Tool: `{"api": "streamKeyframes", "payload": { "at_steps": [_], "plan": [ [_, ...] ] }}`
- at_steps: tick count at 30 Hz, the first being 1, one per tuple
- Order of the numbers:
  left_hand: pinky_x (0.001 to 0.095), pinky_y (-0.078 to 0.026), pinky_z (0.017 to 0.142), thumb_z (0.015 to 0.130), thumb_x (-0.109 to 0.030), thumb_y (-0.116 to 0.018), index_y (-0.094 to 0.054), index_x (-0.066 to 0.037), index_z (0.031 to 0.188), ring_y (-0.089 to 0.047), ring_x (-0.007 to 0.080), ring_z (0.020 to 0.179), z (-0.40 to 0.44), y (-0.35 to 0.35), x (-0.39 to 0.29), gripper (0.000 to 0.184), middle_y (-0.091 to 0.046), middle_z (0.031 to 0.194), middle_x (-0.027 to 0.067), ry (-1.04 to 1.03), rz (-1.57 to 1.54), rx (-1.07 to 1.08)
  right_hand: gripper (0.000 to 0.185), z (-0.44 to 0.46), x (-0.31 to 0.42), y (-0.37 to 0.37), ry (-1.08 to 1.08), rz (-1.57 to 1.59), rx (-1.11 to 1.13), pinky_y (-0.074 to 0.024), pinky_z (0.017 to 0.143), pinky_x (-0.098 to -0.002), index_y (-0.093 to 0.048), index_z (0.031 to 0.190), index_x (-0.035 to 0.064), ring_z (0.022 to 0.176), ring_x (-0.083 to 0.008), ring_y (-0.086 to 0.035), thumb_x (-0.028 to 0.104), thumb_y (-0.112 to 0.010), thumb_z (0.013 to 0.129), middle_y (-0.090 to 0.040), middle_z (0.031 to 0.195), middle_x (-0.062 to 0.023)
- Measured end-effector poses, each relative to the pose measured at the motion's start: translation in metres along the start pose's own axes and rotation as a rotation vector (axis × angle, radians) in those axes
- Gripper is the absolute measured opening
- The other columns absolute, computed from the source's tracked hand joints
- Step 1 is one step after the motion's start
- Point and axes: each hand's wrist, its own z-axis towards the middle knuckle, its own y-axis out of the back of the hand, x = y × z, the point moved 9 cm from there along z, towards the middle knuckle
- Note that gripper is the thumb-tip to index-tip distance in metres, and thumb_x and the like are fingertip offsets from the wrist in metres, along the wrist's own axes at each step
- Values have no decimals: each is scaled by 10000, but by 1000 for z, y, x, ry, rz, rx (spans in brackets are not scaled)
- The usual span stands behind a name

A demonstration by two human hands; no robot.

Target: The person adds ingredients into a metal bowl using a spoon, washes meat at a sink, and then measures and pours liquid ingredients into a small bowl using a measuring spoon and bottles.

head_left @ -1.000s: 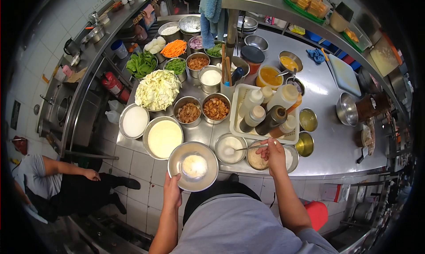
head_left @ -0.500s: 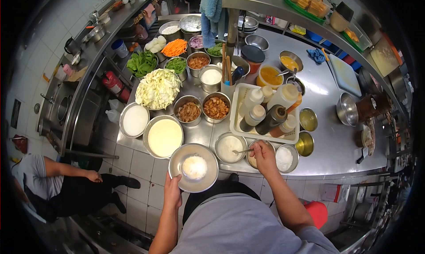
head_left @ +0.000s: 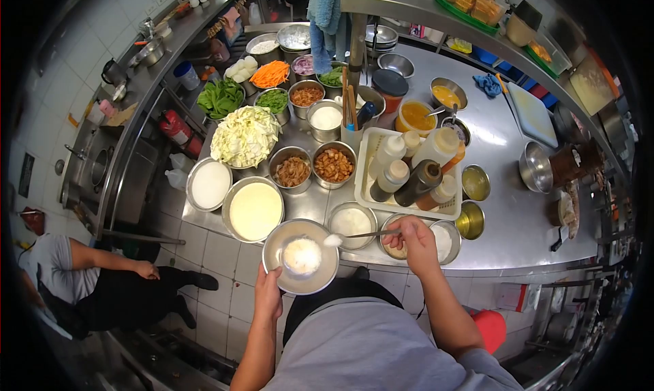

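Observation:
My left hand grips the rim of a metal bowl, held in front of my body at the counter's edge. A mound of white, slightly yellowish powder lies in the bowl. My right hand is closed on the handle of a spoon. White powder is heaped on the spoon's tip, which hangs over the bowl's right rim. Under the spoon stands a metal container of white powder. Another container of white powder sits beside my right hand, partly hidden by it.
Shredded cabbage, a pale yellow liquid and grated carrot fill containers on the left. A basket of squeeze bottles stands ahead of my right hand. Overhead runs a metal shelf. Another person is at the lower left.
The spoon has come up out of the powder container and swung left to the bowl, carrying white powder. The bowl in my left hand has barely shifted.

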Motion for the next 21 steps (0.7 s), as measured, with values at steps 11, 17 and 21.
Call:
{"api": "streamKeyframes", "payload": {
  "at_steps": [11, 17, 21],
  "plan": [
    [336, -406, 977, 887, -57, -490, -426, -22, 1358, -524, 213, 1134, -7, 10, 7, 476, -551, 1241, 135, 24, -4, -17, 210, 35, -28, -16, 310, -703, 145, -484, 722, -330, -644, 951, 21, 780, -244, -631, 182, -511, 971, -674, 830, -98],
    [335, -416, 975, 880, -60, -499, -428, -24, 1370, -531, 218, 1144, -1, 10, 32, 497, -553, 1259, 135, 61, -25, -31, 293, 33, -86, 25, -80, -340, -53, -460, 641, -258, -628, 945, 26, 692, -122, -594, 263, -468, 1009, -651, 738, -58],
    [340, -439, 953, 883, -67, -498, -425, -24, 1377, -539, 225, 1143, -1, 6, 34, 501, -545, 1277, 142, 52, -20, -25, 318, 28, -94, 47, -244, -65, -190, -397, 570, -192, -604, 969, 43, 628, -62, -526, 312, -442, 1024, -652, 728, -55]
  ]
}}
